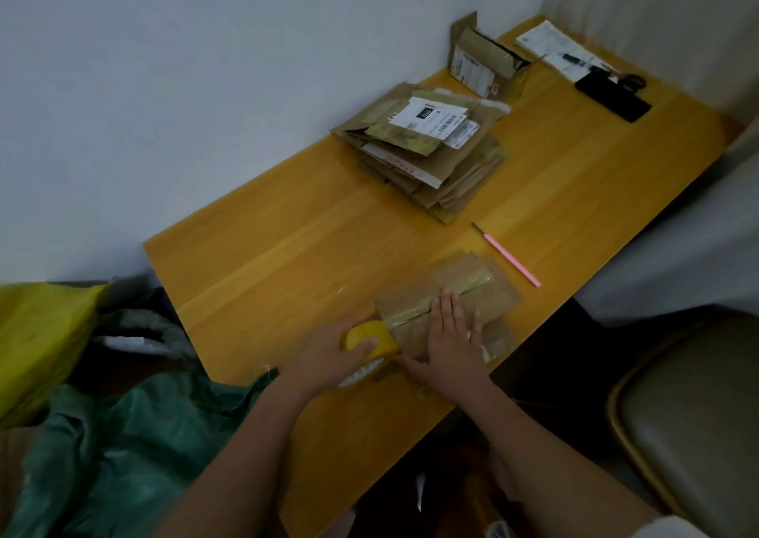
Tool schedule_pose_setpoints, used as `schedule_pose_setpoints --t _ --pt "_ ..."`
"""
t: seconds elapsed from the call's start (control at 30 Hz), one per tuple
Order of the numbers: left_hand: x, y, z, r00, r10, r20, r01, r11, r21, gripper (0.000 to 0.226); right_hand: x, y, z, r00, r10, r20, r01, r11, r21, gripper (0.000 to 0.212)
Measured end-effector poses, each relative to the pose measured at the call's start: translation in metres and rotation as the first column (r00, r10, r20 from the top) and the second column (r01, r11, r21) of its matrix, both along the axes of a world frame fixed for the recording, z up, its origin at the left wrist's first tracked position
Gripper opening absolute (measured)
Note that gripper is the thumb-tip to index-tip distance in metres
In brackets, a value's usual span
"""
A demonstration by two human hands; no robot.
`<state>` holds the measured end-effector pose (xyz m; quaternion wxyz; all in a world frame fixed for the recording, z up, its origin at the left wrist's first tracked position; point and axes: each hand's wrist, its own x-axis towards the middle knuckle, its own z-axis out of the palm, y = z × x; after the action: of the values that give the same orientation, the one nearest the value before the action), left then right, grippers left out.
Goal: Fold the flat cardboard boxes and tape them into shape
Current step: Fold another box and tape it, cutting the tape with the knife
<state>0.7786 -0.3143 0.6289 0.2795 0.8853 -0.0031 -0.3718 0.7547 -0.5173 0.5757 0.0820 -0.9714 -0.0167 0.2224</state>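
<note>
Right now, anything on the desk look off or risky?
The pink-handled knife lies loose on the table just beyond the box the right hand presses flat, its blade apparently bare. The stack of flattened boxes is fanned unevenly. The left hand grips the tape roll.

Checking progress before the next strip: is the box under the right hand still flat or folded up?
Folded up: the box stands raised off the table, a shiny tape strip along its top seam, right hand pressing flat on it.

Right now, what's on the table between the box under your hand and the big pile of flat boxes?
The head view shows a pink-handled knife on the table between the box and the pile.
</note>
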Motion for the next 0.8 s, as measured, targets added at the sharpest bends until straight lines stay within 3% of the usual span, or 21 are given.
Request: schedule_pose_setpoints --t 0.07,0.13,0.27,0.53,0.6,0.7,0.8 --pt "0.000 -0.002 0.002 1.000 0.023 -0.012 -0.024 0.997 -0.073 0.055 0.007 -0.006 0.006 0.999 0.035 -0.011 -0.035 0.999 -0.006 0.112" --pt "0.003 -0.007 0.001 1.000 0.018 -0.009 -0.019 0.995 -0.095 0.057 0.020 -0.016 0.009 0.996 0.089 -0.017 -0.089 0.996 -0.008 0.113" --pt "0.012 -0.016 0.004 0.999 0.039 -0.020 -0.041 0.997 -0.070 0.064 0.040 -0.027 0.009 0.987 0.159 -0.022 -0.159 0.987 0.014 0.114" --pt "-0.008 -0.006 -0.006 0.996 0.091 0.008 -0.091 0.991 0.100 0.053 0.044 -0.030 0.000 0.987 0.160 -0.005 -0.160 0.987 -0.015 0.109" --pt "-0.012 -0.006 -0.007 0.994 0.101 0.029 -0.104 0.991 0.089 0.050 0.036 -0.025 -0.007 0.986 0.161 0.031 -0.160 0.987 -0.022 0.101" --pt "-0.012 -0.003 -0.009 0.989 0.142 0.035 -0.144 0.987 0.064 0.046 0.018 -0.013 -0.020 0.943 0.235 0.234 -0.224 0.972 -0.075 0.083" --pt "-0.010 0.001 -0.010 0.973 0.218 0.083 -0.221 0.975 0.032 0.033 0.012 -0.003 -0.030 0.915 0.235 0.328 -0.217 0.972 -0.092 0.076"
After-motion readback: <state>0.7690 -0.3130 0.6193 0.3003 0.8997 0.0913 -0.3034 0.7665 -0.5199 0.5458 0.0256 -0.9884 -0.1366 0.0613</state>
